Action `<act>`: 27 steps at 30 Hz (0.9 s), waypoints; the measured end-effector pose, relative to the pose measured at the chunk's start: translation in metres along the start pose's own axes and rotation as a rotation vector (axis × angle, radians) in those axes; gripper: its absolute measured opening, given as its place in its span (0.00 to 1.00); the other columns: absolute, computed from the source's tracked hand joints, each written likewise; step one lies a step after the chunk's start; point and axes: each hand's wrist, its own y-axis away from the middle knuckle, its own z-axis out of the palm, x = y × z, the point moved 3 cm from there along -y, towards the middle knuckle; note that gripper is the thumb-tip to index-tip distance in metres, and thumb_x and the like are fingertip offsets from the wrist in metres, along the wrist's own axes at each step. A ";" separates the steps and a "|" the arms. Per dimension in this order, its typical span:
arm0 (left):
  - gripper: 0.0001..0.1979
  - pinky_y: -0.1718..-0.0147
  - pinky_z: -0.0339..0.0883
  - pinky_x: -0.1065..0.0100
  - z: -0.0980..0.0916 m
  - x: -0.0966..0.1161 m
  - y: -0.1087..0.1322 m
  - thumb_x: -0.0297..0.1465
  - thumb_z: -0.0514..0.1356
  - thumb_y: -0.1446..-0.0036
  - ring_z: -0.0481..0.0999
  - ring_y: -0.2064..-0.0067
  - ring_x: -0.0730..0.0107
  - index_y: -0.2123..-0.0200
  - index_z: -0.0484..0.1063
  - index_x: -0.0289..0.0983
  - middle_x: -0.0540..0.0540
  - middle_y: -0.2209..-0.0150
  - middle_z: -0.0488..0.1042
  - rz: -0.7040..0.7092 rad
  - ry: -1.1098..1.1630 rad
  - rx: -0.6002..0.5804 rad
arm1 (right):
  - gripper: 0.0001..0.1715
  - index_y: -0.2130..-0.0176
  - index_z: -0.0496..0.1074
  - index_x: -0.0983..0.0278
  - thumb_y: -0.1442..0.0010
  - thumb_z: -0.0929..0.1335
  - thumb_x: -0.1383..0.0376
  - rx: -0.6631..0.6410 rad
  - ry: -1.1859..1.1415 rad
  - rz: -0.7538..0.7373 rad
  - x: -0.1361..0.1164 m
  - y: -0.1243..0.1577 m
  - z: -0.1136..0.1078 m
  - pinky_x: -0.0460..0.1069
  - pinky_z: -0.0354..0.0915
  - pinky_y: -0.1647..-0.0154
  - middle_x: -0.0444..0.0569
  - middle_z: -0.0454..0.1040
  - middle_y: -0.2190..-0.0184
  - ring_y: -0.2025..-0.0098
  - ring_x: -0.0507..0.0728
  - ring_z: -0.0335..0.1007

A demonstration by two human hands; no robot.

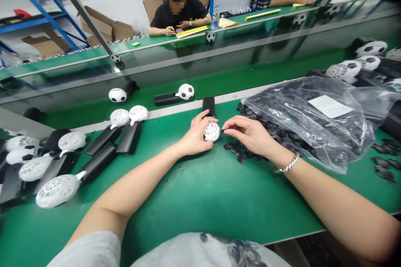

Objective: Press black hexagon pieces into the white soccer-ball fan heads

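My left hand (pixel 200 134) is wrapped round a white openwork ball (pixel 212 132), patterned like a football, on the green table. Attached to the ball is a black handle (pixel 209 106) that points away from me. Just right of the ball, my right hand (pixel 247 133) pinches a small black piece (pixel 223 131) between thumb and fingertips, a little apart from the ball. Beneath and beside that hand lie several loose black pieces (pixel 238 150), flat and angular. More of them spill from a clear plastic bag (pixel 332 112) on the right.
Several white balls with black handles (pixel 58 190) lie at the left, others (pixel 344 69) at the far right. Two more, one a patched ball (pixel 186 91), rest on the green conveyor belt (pixel 144 110) beyond a pale rail. Across it sits a person (pixel 178 8) at another bench.
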 end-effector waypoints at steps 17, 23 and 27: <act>0.32 0.41 0.45 0.50 0.006 -0.004 0.001 0.22 0.60 0.63 0.42 0.35 0.53 0.50 0.59 0.38 0.37 0.39 0.47 -0.076 0.041 0.106 | 0.07 0.69 0.70 0.63 0.44 0.65 0.61 -0.047 0.020 0.034 -0.010 0.005 0.007 0.49 0.63 0.66 0.46 0.72 0.70 0.69 0.54 0.67; 0.31 0.41 0.43 0.48 0.003 -0.002 0.001 0.29 0.65 0.61 0.39 0.35 0.52 0.51 0.60 0.40 0.38 0.39 0.48 -0.054 0.096 0.053 | 0.08 0.69 0.71 0.62 0.44 0.66 0.61 -0.032 0.006 0.035 -0.007 0.004 0.016 0.49 0.63 0.65 0.46 0.71 0.71 0.69 0.54 0.66; 0.29 0.40 0.43 0.50 0.001 -0.002 0.000 0.30 0.65 0.58 0.36 0.34 0.54 0.51 0.60 0.39 0.38 0.39 0.47 -0.050 0.167 0.025 | 0.07 0.69 0.72 0.63 0.45 0.66 0.62 -0.023 -0.003 0.009 -0.006 0.002 0.016 0.49 0.63 0.67 0.46 0.68 0.71 0.69 0.53 0.65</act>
